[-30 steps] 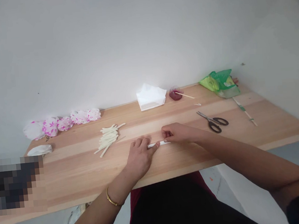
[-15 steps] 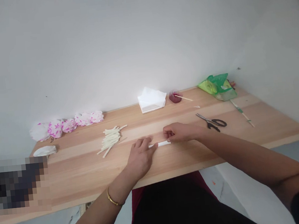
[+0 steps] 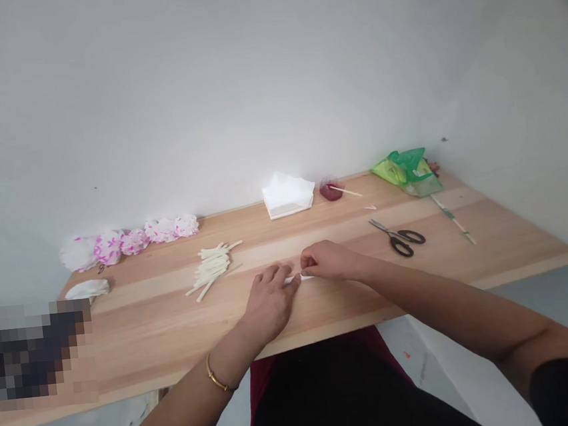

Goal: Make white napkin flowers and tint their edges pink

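Observation:
A narrow folded strip of white paper [image 3: 307,278] lies on the wooden table near its front edge, mostly covered by my fingers. My left hand [image 3: 268,303] rests palm down over the strip's left part, its thumb and fingers pressing it against the wood. At the other side, my right hand [image 3: 329,261] has its fingertips pinched together on the strip, close to my left thumb. Left of my hands lies a loose pile of pale cream sticks [image 3: 213,266]. Scissors [image 3: 397,237] with black handles lie to the right, blades slightly apart.
At the back stand a stack of white tissues [image 3: 289,199] and a dark red lump [image 3: 331,190] with a thin stick on it. A green plastic bag [image 3: 408,173] sits back right, a green-marked stick [image 3: 454,219] before it. Pink-and-white paper puffs [image 3: 133,241] line the back left.
My right hand has moved left along the strip, closer to my left hand. Less of the white strip shows between them. My left hand stays over it.

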